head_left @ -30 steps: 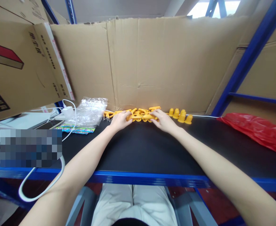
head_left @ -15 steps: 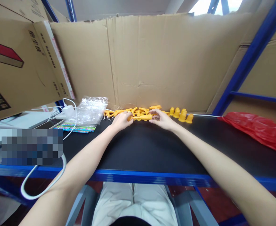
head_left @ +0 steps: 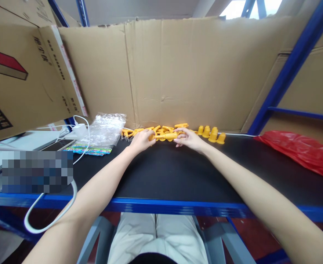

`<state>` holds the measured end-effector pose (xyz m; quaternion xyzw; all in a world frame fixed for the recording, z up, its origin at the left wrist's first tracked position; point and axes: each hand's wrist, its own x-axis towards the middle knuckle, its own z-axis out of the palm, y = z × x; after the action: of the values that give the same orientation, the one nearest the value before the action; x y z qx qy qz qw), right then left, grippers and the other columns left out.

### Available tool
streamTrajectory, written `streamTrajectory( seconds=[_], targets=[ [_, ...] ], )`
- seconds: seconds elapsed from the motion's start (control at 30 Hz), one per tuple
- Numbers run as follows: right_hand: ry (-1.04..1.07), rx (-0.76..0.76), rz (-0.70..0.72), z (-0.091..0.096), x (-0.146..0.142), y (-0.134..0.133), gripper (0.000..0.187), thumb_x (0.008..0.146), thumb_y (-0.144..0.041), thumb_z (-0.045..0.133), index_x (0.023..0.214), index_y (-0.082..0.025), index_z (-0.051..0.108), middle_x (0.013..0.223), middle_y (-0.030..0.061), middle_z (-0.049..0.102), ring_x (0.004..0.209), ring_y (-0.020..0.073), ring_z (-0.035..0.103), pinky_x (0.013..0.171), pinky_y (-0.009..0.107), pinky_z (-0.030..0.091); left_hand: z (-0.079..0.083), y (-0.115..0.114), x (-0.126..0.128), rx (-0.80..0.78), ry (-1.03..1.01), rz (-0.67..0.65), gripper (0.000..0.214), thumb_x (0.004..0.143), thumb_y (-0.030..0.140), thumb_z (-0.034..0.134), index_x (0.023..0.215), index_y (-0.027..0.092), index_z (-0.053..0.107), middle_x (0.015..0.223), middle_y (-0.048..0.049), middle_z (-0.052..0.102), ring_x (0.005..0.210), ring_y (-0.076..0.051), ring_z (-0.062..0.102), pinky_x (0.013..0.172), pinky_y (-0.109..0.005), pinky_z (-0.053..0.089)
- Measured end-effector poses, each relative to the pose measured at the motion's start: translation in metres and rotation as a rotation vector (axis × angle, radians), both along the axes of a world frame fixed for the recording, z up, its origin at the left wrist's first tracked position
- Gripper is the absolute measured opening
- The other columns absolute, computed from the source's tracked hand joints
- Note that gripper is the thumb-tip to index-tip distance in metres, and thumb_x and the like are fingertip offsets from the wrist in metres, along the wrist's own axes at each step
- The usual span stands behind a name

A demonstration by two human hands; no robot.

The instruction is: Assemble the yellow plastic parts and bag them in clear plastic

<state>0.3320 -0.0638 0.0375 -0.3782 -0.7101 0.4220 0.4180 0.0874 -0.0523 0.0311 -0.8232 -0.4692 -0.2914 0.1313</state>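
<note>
Both my hands reach to the back of the black table top (head_left: pixel 167 172). Between them I hold a long yellow plastic piece (head_left: pixel 164 136) level, just in front of a heap of similar yellow pieces (head_left: pixel 161 129) against the cardboard wall. My left hand (head_left: pixel 141 140) is closed on its left end. My right hand (head_left: pixel 189 138) pinches its right end, with the fingers curled. A short row of small yellow cone-shaped caps (head_left: pixel 211 134) stands to the right of my right hand.
A clear plastic bag (head_left: pixel 105 129) lies on colourful printed packets at the left, beside a white charger (head_left: pixel 79 129) with cables. A red plastic bag (head_left: pixel 301 152) lies at the right. Cardboard (head_left: pixel 194 69) walls off the back. Blue shelf posts stand right.
My hands have lifted one yellow piece out of the heap and drawn it slightly toward me. My right hand has shifted from lying on the heap to pinching the piece's end.
</note>
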Motion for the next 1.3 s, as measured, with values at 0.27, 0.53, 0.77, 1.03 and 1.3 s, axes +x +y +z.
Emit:
streamTrajectory(
  seconds=[0.27,0.53,0.77,1.03,1.3],
  targets=[
    [-0.052,0.008,-0.046,0.0022,-0.0026,-0.0033,0.042,0.076,-0.056,0.061,0.083,-0.015,0.057,0.067,0.0062,0.066,0.051,0.0136,0.061,0.056,0.029,0.049,0.0014,-0.0026,0.0021,0.026,-0.016,-0.02,0.026,0.08,0.035,0.054,0.097,0.019,0.065,0.088,-0.0055,0.065,0.08,-0.018,0.061,0.073,-0.028,0.046],
    [-0.032,0.005,-0.023,-0.0035,-0.0022,-0.0011,0.051,0.077,-0.039,0.066,0.12,-0.018,0.047,0.075,0.0023,0.069,0.055,0.0128,0.063,0.056,0.028,0.052,0.0055,-0.0044,0.0019,-0.026,0.002,0.016,0.024,0.079,0.033,0.054,0.096,0.02,0.065,0.091,-0.0053,0.066,0.081,-0.019,0.061,0.073,-0.029,0.046],
    [-0.013,0.015,-0.044,-0.0056,-0.0022,0.0002,0.042,0.079,-0.034,0.064,0.114,-0.016,0.049,0.07,0.0019,0.069,0.055,0.0132,0.064,0.06,0.029,0.053,0.0059,-0.0059,0.0019,-0.001,0.008,0.018,0.025,0.079,0.034,0.054,0.097,0.02,0.066,0.09,-0.0058,0.066,0.081,-0.019,0.061,0.073,-0.029,0.046],
    [-0.013,0.011,-0.067,-0.004,-0.0022,-0.0009,0.037,0.076,-0.041,0.067,0.1,-0.015,0.056,0.063,0.0032,0.068,0.052,0.0146,0.064,0.055,0.029,0.054,0.0034,-0.0051,0.0019,0.015,0.006,0.02,0.027,0.078,0.034,0.055,0.097,0.02,0.065,0.091,-0.0052,0.066,0.082,-0.019,0.062,0.073,-0.029,0.046],
    [0.059,-0.049,-0.103,-0.006,-0.0054,0.0005,0.03,0.073,-0.036,0.07,0.091,-0.017,0.057,0.079,0.004,0.069,0.059,0.0125,0.066,0.052,0.025,0.054,0.0043,-0.0067,0.0014,-0.031,0.025,0.036,0.029,0.079,0.038,0.054,0.102,0.022,0.065,0.094,-0.0047,0.066,0.082,-0.018,0.062,0.071,-0.027,0.045]
  ],
)
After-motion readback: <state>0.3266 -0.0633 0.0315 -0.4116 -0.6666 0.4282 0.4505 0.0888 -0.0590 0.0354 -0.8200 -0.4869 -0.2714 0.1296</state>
